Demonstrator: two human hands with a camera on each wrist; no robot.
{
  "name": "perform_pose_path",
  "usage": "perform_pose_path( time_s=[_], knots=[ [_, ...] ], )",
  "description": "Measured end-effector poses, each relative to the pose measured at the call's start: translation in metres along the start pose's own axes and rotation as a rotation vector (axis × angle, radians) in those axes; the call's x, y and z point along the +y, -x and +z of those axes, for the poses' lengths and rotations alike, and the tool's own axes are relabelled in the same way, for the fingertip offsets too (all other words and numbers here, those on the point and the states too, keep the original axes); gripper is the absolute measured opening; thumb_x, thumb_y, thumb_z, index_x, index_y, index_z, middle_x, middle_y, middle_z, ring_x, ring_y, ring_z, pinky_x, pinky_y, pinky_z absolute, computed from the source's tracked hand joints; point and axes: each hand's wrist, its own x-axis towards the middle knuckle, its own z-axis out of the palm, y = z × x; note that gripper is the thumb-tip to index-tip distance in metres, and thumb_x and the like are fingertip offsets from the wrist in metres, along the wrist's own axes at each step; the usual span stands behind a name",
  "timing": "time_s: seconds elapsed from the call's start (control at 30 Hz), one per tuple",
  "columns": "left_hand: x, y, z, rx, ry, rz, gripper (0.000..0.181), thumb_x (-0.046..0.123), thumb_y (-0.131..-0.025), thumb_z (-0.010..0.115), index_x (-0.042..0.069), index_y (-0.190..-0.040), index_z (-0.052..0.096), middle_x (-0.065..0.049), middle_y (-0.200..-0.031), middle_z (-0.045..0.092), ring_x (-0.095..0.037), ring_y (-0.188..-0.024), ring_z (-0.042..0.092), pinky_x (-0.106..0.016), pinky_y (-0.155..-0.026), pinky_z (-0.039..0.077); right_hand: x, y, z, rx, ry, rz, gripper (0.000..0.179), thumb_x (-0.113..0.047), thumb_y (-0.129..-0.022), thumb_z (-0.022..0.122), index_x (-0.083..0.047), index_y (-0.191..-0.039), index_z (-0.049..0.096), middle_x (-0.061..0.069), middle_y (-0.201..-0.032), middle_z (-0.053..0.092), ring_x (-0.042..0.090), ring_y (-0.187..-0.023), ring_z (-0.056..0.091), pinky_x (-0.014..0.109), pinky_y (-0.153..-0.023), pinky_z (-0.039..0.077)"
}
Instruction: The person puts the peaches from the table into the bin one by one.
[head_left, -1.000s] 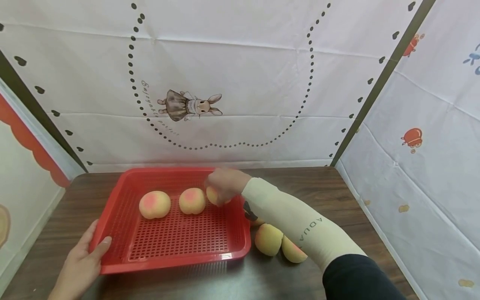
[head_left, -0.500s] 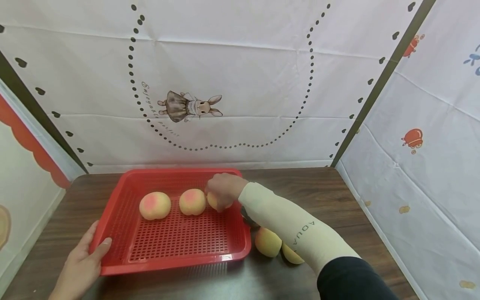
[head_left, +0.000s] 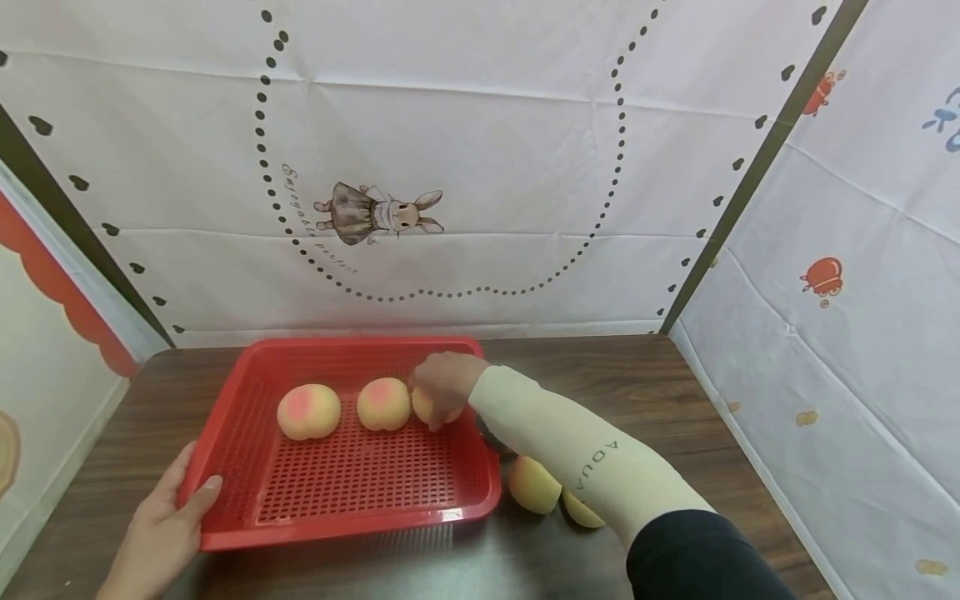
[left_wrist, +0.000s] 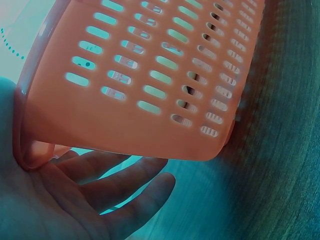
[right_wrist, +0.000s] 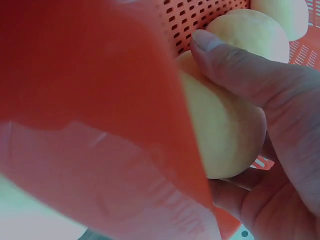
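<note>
A red plastic basket point(head_left: 345, 527) with a slotted floor and walls stands on the table. My left hand point(head_left: 161, 521) grips its left rim, thumb over the edge and the other fingers outside, spread below the rim in the left wrist view. Inside the basket's right end, my right hand point(head_left: 446, 379) holds a yellow peach point(right_wrist: 227, 130) between thumb and fingers. In the head view the hand covers much of that peach. Two more peaches, a middle one point(head_left: 383, 405) and a left one point(head_left: 309, 412), both blushed pink, sit in a row beside it.
Outside the basket's right wall, a yellow peach point(head_left: 534, 486) and another peach point(head_left: 582, 510) lie on the brown wooden table point(head_left: 600, 367), partly under my right sleeve point(head_left: 577, 442). A white printed cloth point(head_left: 480, 167) hangs behind the table.
My right hand and the peach stay at the basket's right end; the hand has turned slightly and the forearm has shifted left and down. The left hand and basket keep their place.
</note>
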Motion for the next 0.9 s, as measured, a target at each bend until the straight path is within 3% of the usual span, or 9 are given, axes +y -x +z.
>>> perform_pose_path(
  time_s=[0.33,0.67,0.9],
  knots=[
    [0.0002,-0.0003,0.0002,-0.001,0.0,0.013,0.082,0.038,-0.112,0.041,0.017,-0.165,-0.018,-0.038,-0.161,0.023,-0.053,-0.135,0.048,-0.052,-0.093,0.062,-0.0087,0.0049,-0.002,-0.016,0.017,0.033,0.045,-0.03,-0.079,0.092,-0.031,-0.119,0.072,-0.009,-0.105,0.07,0.014,-0.098,0.06,0.032,-0.095,0.054],
    [-0.0008,0.0004,0.0005,0.027,-0.01,0.017,0.083,0.036,-0.111,0.045,0.016,-0.165,-0.015,-0.038,-0.159,0.027,-0.051,-0.129,0.054,-0.05,-0.09,0.064,-0.0104,0.004,-0.0016,-0.033,0.026,0.04,0.031,-0.024,-0.081,0.088,-0.032,-0.104,0.069,-0.009,-0.09,0.068,0.013,-0.087,0.062,0.029,-0.081,0.052],
    [-0.001,-0.0008,0.0003,0.024,-0.016,0.019,0.082,0.035,-0.111,0.044,0.015,-0.165,-0.014,-0.039,-0.157,0.029,-0.047,-0.124,0.059,-0.047,-0.086,0.065,-0.0072,0.0004,0.0025,-0.032,0.039,0.017,0.026,-0.027,-0.081,0.086,-0.031,-0.096,0.065,-0.008,-0.087,0.068,0.013,-0.085,0.061,0.029,-0.078,0.051]
  ],
)
